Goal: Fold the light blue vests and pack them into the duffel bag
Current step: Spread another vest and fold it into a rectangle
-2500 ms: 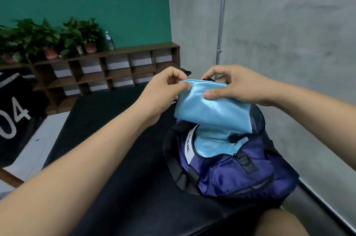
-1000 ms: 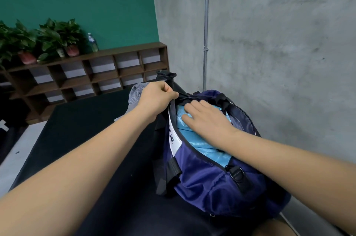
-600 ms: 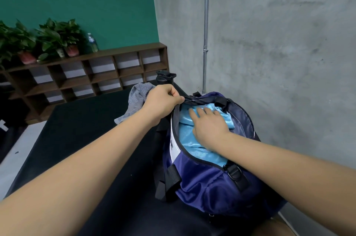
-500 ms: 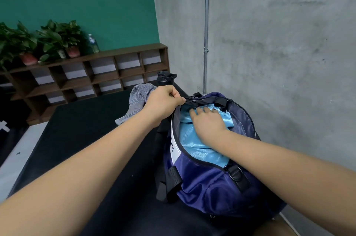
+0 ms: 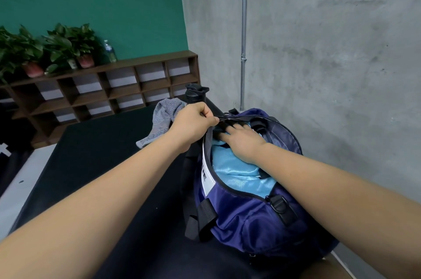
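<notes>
1 step is in hand, packing: the right hand (image 5: pixel 243 139) presses flat on the light blue vest (image 5: pixel 237 171) inside the duffel bag (image 5: pixel 250 217), while the left hand (image 5: pixel 193 123) grips its rim. The next move probably calls for zipping.

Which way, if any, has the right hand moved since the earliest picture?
Yes: right hand dropped from above the duffel bag into its opening, onto the light blue vest.
</notes>
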Demonstrator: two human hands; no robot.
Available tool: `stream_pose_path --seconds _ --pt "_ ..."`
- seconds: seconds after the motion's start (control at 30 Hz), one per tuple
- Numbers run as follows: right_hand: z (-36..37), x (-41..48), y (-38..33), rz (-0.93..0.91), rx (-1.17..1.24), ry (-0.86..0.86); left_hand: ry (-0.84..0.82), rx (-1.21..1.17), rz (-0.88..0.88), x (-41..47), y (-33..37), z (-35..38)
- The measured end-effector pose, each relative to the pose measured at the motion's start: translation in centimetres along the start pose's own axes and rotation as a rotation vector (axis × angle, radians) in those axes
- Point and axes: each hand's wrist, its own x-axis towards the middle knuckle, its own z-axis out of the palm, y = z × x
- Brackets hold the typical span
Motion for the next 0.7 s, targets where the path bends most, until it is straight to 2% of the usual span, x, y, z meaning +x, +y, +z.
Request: stream_pose_path --seconds 0.17,0.27,0.4,0.53,0.63,0.7 --pt "-0.5 -0.7 0.2 -0.028 0.029 0.049 -0.002 -0.008 -0.005 -0.1 0.0 -0.1" --pt "-0.5 -2.1 -0.2 0.029 -0.060 0.106 -0.002 -0.015 -0.016 -0.2 -0.2 -0.2" --pt "-0.6 -2.9 0.5 0.122 -0.228 0.010 -0.013 -0.014 -0.020 -0.4 -0.2 0.0" --pt "-1.2 -2.3 1.1 0.079 -0.341 0.003 -0.018 -0.001 -0.007 -0.8 0.2 0.2" --pt "-0.8 -2.1 1.5 0.055 -0.328 0.002 -0.012 0.004 -0.016 -0.8 0.0 0.0" --pt "-0.4 -2.2 1.9 0.058 -0.272 -0.073 -0.013 -0.008 -0.032 -0.8 -0.2 -0.1"
